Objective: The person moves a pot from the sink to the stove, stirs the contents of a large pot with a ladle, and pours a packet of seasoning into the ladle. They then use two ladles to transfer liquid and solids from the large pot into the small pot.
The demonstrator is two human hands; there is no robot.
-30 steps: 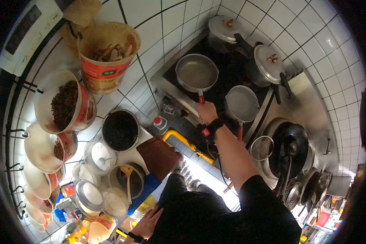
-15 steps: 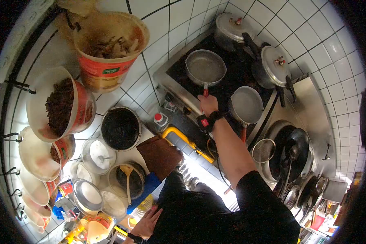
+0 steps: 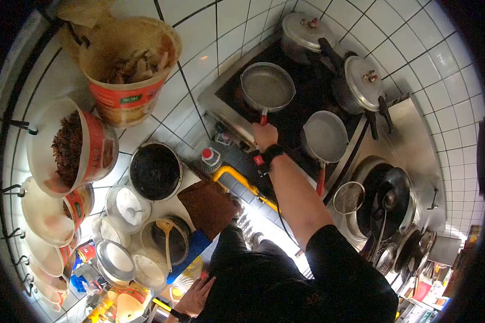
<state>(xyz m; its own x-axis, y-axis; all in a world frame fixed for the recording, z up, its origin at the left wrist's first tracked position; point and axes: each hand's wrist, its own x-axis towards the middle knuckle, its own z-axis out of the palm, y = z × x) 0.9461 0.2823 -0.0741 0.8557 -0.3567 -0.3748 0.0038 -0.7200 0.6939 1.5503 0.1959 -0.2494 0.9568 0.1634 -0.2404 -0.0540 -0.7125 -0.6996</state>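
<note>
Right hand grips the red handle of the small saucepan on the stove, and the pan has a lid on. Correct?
No: the head view shows the saucepan uncovered, with no lid. The right hand does grip its red handle on the stove.

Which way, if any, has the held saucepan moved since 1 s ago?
No. Saucepan keeps its spot beside the nearer pressure cooker on the stove; right hand grips its handle. Only the camera shifted.
</note>
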